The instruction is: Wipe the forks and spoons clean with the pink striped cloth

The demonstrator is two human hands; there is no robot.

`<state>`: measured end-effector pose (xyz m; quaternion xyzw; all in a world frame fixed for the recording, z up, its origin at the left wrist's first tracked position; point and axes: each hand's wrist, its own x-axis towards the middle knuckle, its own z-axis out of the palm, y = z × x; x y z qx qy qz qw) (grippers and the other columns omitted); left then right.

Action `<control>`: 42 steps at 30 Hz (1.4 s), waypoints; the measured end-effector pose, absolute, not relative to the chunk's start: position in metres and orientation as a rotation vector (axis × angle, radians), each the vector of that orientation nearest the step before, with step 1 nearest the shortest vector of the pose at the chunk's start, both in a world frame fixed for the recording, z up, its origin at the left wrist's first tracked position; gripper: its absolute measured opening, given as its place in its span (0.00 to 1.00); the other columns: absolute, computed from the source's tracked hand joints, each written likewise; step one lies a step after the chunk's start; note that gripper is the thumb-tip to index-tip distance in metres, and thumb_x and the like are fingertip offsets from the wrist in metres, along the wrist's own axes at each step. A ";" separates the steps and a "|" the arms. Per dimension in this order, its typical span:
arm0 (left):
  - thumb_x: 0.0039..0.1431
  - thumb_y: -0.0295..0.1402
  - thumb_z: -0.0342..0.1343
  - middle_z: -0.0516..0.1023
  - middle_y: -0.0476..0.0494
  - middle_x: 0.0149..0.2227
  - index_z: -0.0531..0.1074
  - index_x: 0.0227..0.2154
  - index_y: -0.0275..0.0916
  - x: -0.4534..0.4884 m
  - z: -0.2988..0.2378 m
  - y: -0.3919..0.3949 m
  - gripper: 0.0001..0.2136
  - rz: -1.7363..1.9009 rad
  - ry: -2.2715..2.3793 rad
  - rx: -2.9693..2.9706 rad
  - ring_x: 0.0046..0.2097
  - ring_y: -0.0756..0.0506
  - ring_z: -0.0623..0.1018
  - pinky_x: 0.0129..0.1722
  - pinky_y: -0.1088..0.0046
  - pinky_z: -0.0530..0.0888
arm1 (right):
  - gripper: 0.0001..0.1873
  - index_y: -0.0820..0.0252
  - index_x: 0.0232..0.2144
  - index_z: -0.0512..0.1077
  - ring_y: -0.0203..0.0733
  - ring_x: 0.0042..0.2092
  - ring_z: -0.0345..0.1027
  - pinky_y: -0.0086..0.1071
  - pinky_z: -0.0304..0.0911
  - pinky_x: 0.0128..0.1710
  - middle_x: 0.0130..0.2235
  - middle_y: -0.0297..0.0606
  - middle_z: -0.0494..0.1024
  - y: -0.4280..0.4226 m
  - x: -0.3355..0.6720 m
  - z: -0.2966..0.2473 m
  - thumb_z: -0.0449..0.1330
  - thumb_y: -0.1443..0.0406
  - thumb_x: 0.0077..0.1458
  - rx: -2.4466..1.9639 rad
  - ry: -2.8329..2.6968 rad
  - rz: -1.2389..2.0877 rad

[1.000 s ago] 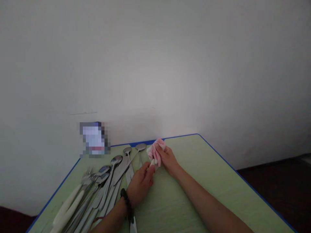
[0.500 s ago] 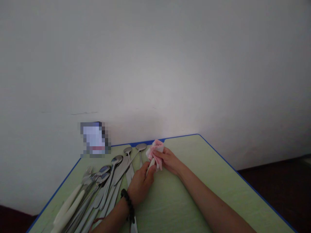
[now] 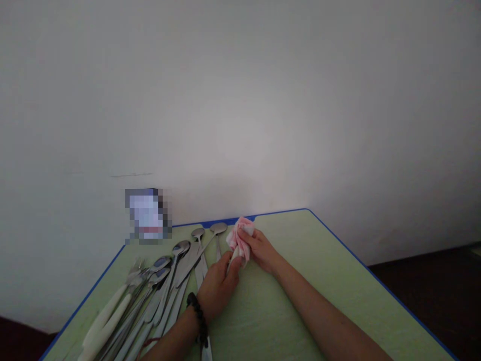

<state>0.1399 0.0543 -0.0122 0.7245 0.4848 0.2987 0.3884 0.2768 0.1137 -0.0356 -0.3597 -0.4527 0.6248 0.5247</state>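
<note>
My left hand [image 3: 221, 278] is closed round the pale handle of a utensil [image 3: 234, 254]. The utensil's far end is hidden inside a pink and white cloth [image 3: 240, 234], so its kind does not show. My right hand [image 3: 262, 249] pinches the bunched cloth round that end, thumb on top. Just left of my left hand lie metal spoons [image 3: 181, 247], table knives [image 3: 188, 268] and white-handled forks [image 3: 107, 313], spread in an overlapping row. Two spoons [image 3: 218, 228] reach toward the table's back edge.
The light green table [image 3: 278, 306] has a blue rim and stands against a pale wall [image 3: 240, 110]. At the back left corner a blurred-out device with a bright screen [image 3: 146, 213] leans on the wall. Dark floor [image 3: 424, 281] shows on the right.
The cloth has shifted slightly in my right hand and now covers a bit more of the pale handle. My left hand and the cutlery row stay nearly where they were.
</note>
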 end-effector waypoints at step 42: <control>0.61 0.43 0.37 0.59 0.57 0.15 0.61 0.28 0.40 0.139 -0.016 0.055 0.15 0.730 1.194 1.784 0.18 0.50 0.63 0.20 0.76 0.58 | 0.14 0.63 0.24 0.70 0.32 0.25 0.61 0.26 0.56 0.26 0.23 0.31 0.71 0.115 0.279 -0.036 0.66 0.58 0.40 -0.876 -1.026 1.429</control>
